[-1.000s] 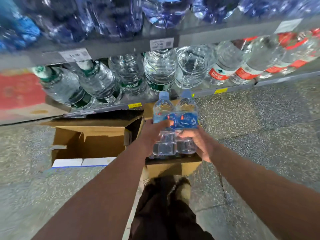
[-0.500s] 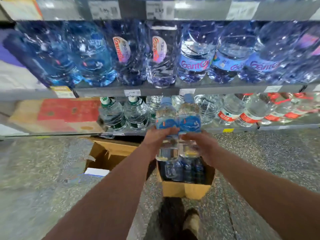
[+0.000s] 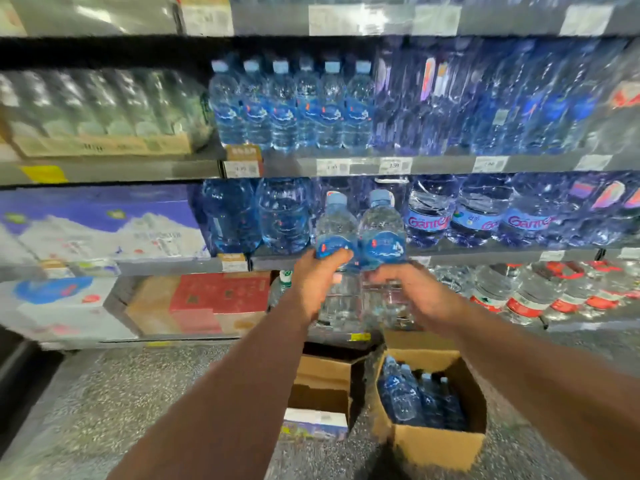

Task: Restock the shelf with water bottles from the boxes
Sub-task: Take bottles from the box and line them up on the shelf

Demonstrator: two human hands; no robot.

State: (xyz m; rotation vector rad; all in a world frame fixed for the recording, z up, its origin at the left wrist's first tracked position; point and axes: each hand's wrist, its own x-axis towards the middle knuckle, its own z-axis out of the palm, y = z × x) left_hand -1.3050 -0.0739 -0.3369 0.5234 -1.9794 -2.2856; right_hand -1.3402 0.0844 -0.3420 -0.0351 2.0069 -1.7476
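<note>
Two small water bottles with blue caps and blue labels stand upright side by side in front of me. My left hand (image 3: 317, 282) grips the left bottle (image 3: 335, 225) below its label. My right hand (image 3: 414, 289) grips the right bottle (image 3: 381, 225) at its lower half. Both bottles are raised in front of the middle shelf (image 3: 346, 259). A row of several matching small bottles (image 3: 294, 105) stands on the upper shelf (image 3: 294, 166). Below my right arm, an open cardboard box (image 3: 436, 441) on the floor holds several more of these bottles.
A second open cardboard box (image 3: 322, 375) lies on the floor left of the first. Large blue water jugs (image 3: 429, 216) fill the middle shelf. Red-labelled bottles (image 3: 526, 296) and green-capped ones sit on the bottom shelf. Wrapped bottle packs (image 3: 100, 109) and printed cartons (image 3: 97, 223) stand at left.
Both hands have lifted the two bottles from just above the box up to the level of the middle shelf. My view has tilted upward, and the upper shelves have come into sight.
</note>
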